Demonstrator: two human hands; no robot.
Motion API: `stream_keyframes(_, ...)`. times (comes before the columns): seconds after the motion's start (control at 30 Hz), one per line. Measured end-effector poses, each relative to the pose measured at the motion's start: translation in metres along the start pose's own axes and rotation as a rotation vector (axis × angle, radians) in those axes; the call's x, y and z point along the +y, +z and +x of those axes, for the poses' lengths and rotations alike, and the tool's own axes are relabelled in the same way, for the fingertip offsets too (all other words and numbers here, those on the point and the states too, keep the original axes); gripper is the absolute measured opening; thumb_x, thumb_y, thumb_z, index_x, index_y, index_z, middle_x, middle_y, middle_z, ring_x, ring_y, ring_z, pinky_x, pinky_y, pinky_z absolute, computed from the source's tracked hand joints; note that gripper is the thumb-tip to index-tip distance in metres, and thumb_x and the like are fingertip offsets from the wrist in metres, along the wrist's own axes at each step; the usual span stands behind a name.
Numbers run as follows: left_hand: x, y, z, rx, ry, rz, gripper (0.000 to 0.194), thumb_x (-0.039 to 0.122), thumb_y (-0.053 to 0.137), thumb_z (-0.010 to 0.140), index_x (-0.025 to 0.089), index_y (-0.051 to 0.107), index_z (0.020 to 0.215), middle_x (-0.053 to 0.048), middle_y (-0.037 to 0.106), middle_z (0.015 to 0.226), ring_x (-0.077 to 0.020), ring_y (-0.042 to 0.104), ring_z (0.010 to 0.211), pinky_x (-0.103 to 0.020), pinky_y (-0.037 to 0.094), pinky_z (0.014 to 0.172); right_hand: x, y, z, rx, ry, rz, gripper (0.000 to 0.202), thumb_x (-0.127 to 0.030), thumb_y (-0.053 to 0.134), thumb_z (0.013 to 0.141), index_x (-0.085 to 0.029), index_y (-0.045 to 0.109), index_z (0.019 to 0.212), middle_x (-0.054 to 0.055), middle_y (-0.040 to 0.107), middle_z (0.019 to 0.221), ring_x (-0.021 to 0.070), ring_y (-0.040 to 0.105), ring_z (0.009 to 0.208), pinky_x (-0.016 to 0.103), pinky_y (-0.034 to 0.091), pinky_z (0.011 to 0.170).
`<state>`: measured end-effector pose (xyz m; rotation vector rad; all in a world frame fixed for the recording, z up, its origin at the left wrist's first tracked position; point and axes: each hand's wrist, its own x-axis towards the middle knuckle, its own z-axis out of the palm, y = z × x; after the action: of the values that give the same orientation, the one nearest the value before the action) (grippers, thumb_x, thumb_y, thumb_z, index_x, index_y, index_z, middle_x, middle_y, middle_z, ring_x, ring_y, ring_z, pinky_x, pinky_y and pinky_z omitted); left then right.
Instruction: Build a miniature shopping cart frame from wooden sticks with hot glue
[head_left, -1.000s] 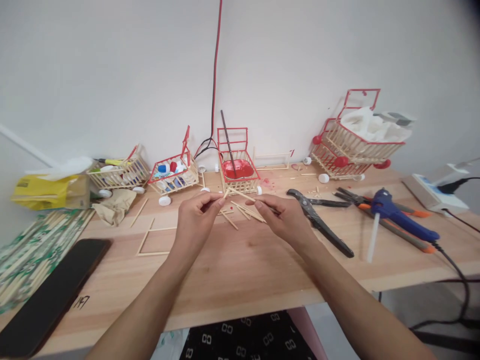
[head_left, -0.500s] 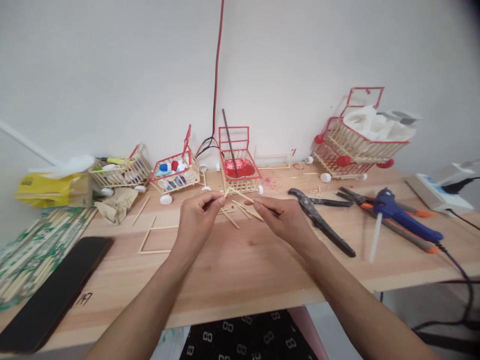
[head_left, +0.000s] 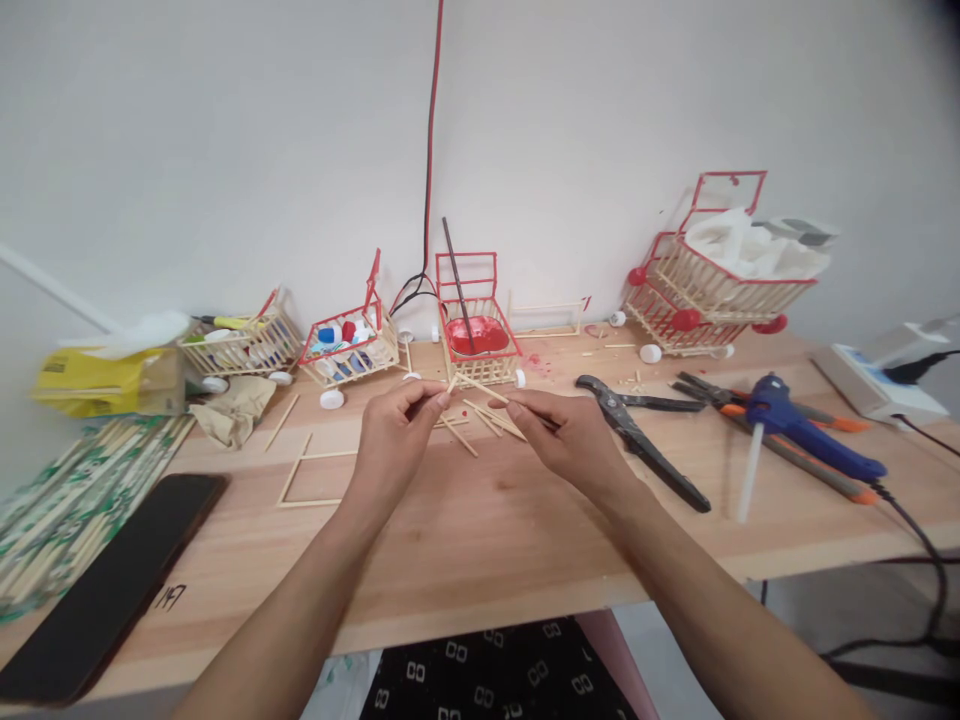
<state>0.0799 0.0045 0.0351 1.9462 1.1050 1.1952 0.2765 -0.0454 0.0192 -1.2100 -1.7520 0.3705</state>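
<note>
Even, fairly bright, diffuse light; source out of view. Wall [head_left: 300, 130] greyish, falling to near-black at top-right corner. Shadows faint and soft on surface [head_left: 480, 545] near forearms [head_left: 300, 600]. Wide-angle stretch toward edges: phone [head_left: 112, 590], power strip [head_left: 874, 385] skewed. Overall slight softness; wrapped sticks [head_left: 82, 510] at far left smeared, hands [head_left: 394, 430] somewhat clearer.

Craft workspace, wooden table [head_left: 510, 550], blue glue gun [head_left: 814, 430], orange-handled pliers [head_left: 720, 393], cut sticks [head_left: 460, 437], miniature stick carts [head_left: 709, 283] along a plain wall [head_left: 600, 110]

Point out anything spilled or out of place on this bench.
Red spots stain the tabletop beside the middle cart, which holds a red-smeared container; possibly spilled paint. Small offcuts lie scattered near the black cutters.
</note>
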Motion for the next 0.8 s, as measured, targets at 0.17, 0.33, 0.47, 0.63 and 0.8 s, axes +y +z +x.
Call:
stream_keyframes(0.17,-0.0027,0.0007,0.0009,0.014,0.013,0.013,0.018,0.026,0.059,0.083,0.015,0.073,0.085,-0.005,0.07,0.079,-0.0168,0.059,0.073,-0.028,0.042,0.067,-0.0027,-0.0008,-0.0004,-0.015,0.027,-0.049,0.03,-0.032,0.048,0.092,-0.016,0.074,0.098,0.001,0.068,0.073,0.0113,0.053,0.058,0.024,0.036,0.054)
stream_keyframes(0.33,-0.0023,-0.0009,0.0008,0.042,0.017,0.036,0.017,0.026,0.061,0.081,0.016,0.074,0.085,-0.005,0.068,0.078,-0.0159,0.056,0.07,-0.027,0.039,0.061,-0.0029,-0.0007,-0.0014,-0.059,0.037,-0.04,0.031,-0.034,0.048,0.092,-0.015,0.073,0.091,0.0,0.061,0.066,0.0092,0.045,0.055,0.023,0.031,0.052)
stream_keyframes(0.47,-0.0049,-0.0003,0.0015,0.035,0.018,0.029,0.017,0.027,0.062,0.08,0.015,0.074,0.084,-0.004,0.067,0.074,-0.0152,0.054,0.066,-0.027,0.038,0.06,-0.0038,0.0003,-0.0023,-0.071,0.045,-0.024,0.029,-0.033,0.048,0.092,-0.016,0.072,0.092,-0.001,0.062,0.068,0.0084,0.044,0.054,0.022,0.03,0.052)
stream_keyframes(0.63,-0.0073,0.0018,0.0017,0.021,-0.038,-0.021,0.018,0.029,0.063,0.079,0.016,0.074,0.086,-0.001,0.064,0.065,-0.0133,0.051,0.06,-0.026,0.036,0.056,-0.0052,0.0008,-0.002,-0.09,0.041,-0.029,0.026,-0.026,0.048,0.091,-0.016,0.071,0.084,-0.003,0.057,0.06,0.0075,0.04,0.05,0.022,0.028,0.051)
stream_keyframes(0.8,-0.003,0.0031,-0.0006,-0.02,-0.113,-0.106,0.022,0.031,0.061,0.081,0.015,0.072,0.09,0.001,0.062,0.056,-0.0105,0.046,0.048,-0.024,0.033,0.049,-0.007,0.0014,-0.0017,-0.112,0.05,-0.047,0.022,-0.02,0.049,0.088,-0.016,0.068,0.078,-0.004,0.053,0.056,0.0071,0.04,0.049,0.021,0.028,0.051)
